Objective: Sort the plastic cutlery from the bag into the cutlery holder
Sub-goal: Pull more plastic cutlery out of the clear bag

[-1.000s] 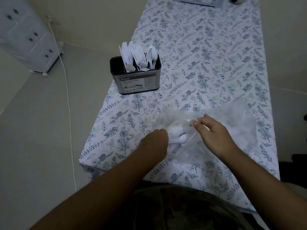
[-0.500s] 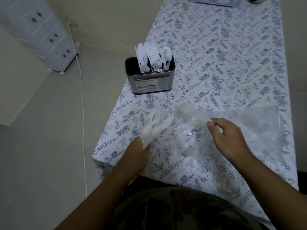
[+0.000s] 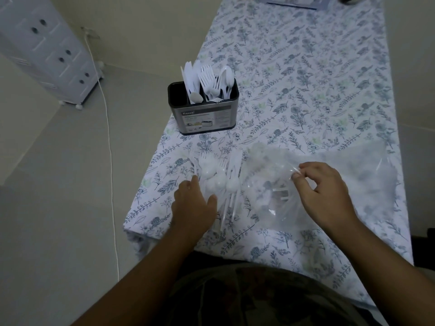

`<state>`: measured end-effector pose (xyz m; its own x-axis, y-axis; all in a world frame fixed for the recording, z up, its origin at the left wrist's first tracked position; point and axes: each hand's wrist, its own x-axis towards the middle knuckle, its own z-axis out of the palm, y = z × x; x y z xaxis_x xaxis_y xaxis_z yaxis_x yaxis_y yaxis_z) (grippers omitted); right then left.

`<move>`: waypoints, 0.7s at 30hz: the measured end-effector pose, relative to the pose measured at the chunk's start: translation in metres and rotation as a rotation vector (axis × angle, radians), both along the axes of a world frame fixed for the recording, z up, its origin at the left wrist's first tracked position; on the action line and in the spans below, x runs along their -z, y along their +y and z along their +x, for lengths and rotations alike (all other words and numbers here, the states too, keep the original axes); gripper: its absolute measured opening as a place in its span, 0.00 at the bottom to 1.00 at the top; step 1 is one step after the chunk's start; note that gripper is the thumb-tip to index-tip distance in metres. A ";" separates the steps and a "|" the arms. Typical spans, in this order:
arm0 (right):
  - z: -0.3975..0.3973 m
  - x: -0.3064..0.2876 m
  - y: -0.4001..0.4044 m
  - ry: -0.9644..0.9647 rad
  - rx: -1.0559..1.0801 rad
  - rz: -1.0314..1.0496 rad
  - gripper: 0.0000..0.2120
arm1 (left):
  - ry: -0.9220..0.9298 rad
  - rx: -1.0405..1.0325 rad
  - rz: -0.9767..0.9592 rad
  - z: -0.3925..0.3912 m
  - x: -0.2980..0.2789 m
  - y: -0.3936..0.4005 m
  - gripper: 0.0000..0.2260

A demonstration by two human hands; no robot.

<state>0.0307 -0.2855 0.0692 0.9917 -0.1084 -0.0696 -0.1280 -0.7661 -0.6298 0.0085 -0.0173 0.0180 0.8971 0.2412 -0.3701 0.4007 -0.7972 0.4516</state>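
Note:
A loose pile of white plastic forks and spoons [image 3: 219, 178] lies on the floral tablecloth [image 3: 294, 74], just left of the clear plastic bag [image 3: 360, 175]. My left hand [image 3: 194, 204] rests at the pile's near left side, its fingers spread and touching the pieces, with the handles running past its thumb. My right hand [image 3: 326, 194] pinches the bag's crumpled open edge. A few white pieces show faintly inside the bag. The dark metal cutlery holder [image 3: 204, 121] stands beyond the pile near the table's left edge, with knives, forks and spoons upright in separate compartments.
The table's left edge drops to the floor beside my left hand. A white cord [image 3: 107, 128] runs down the wall and floor, and a white drawer unit [image 3: 47, 52] stands at far left. A flat booklet [image 3: 296, 1] lies at the table's far end.
My left hand drew a bundle of cutlery out of the bag, carried it left and laid it on the cloth, where it has fanned out. My right hand kept pinching the bag.

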 end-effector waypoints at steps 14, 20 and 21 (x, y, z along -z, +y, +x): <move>-0.011 -0.017 0.000 0.111 -0.195 0.096 0.08 | 0.068 0.095 -0.845 0.011 -0.041 -0.082 0.19; -0.021 -0.002 -0.028 0.163 -0.186 -0.003 0.26 | 0.114 -0.061 -0.833 0.012 -0.034 -0.088 0.13; -0.023 0.002 -0.035 0.163 -0.165 -0.073 0.28 | 0.132 -0.098 -0.844 0.012 -0.033 -0.088 0.13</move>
<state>0.0074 -0.3208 0.0668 0.9727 0.0433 -0.2280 -0.0929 -0.8278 -0.5533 0.0210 -0.1054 0.0505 0.8236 -0.0876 -0.5604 0.5411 -0.1746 0.8226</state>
